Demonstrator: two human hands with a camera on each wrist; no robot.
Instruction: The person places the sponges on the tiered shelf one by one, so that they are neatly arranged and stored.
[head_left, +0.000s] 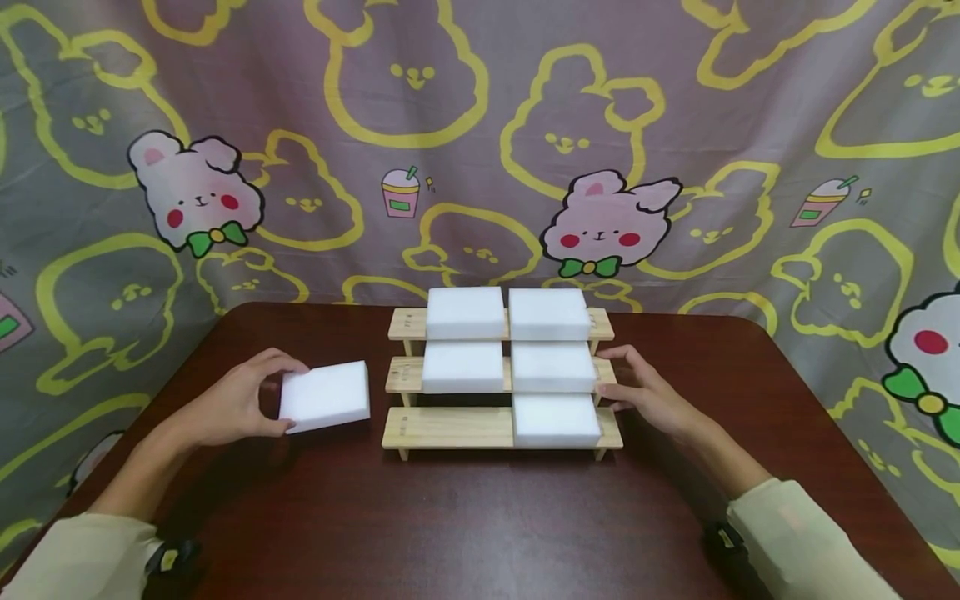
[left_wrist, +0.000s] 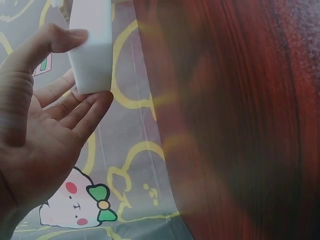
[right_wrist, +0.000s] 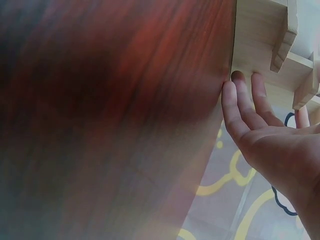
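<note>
Five white sponges point(head_left: 465, 312) fill the stepped rack point(head_left: 446, 427); left hand point(head_left: 225, 406) pinches a sixth sponge point(head_left: 326, 395), right hand's point(head_left: 647, 395) straight fingers point(right_wrist: 235, 107) steady the rack.

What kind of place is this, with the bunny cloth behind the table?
Probably a makeshift indoor recording or practice corner, not a shop or kitchen. A cartoon bunny cloth hangs as a backdrop behind a dark wooden table, which carries only a small stepped wooden rack of white foam blocks.

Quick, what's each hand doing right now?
Left hand: holding the white foam block between thumb and fingers, beside the wooden stepped rack.
Right hand: open, holding nothing, straight fingers touching the rack's right side.
</note>
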